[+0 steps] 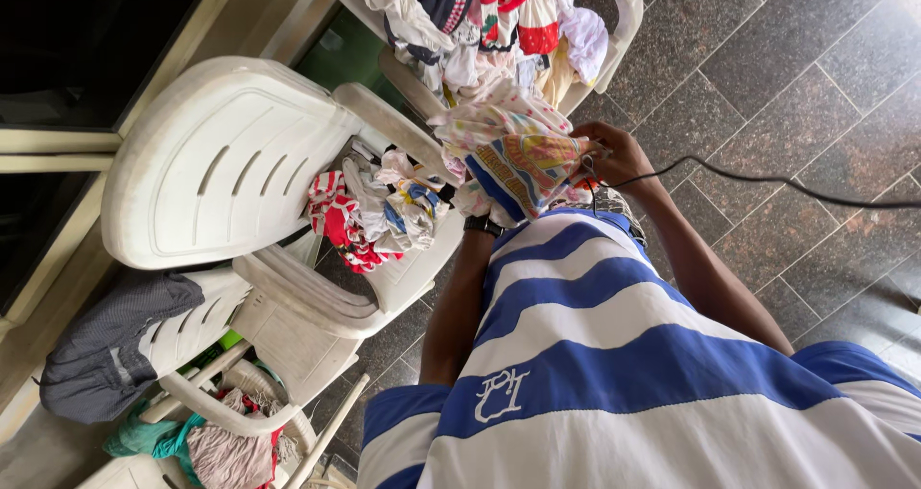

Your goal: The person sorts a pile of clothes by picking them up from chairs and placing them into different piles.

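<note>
Closest to us is our own blue-and-white striped shirt [614,355], which fills the frame from about four to seven o'clock. Beyond it our right hand [614,153] is closed on the edge of a patterned cloth [523,163], thumb and fingers pinching it near the centre of the picture, a little toward one o'clock. Our left hand is hidden under the same cloth; we see only the forearm and a dark wristwatch [483,225], so we cannot tell how far that hand is open or what it grips.

We judge that the cloth will handle as thin, soft and light: it droops and bunches where it hangs from the fingers, so a hem or corner is the sensible place to hold it, with two spread points needed to keep it flat. It is printed in orange, yellow and blue blocks, matte rather than slippery.

At nine o'clock stands a white plastic chair [221,163], hard and smooth with slotted ribs in its back, and a small heap of folded garments [379,211] on its seat (red stripes among them). At twelve o'clock a second chair [624,9] carries a looser pile of mixed laundry [489,19]. A dark grey garment [106,345] drapes over a chair back at eight o'clock. Across the speckled stone floor tiles [767,86] a thin black cable [767,180] runs toward three o'clock.
</note>
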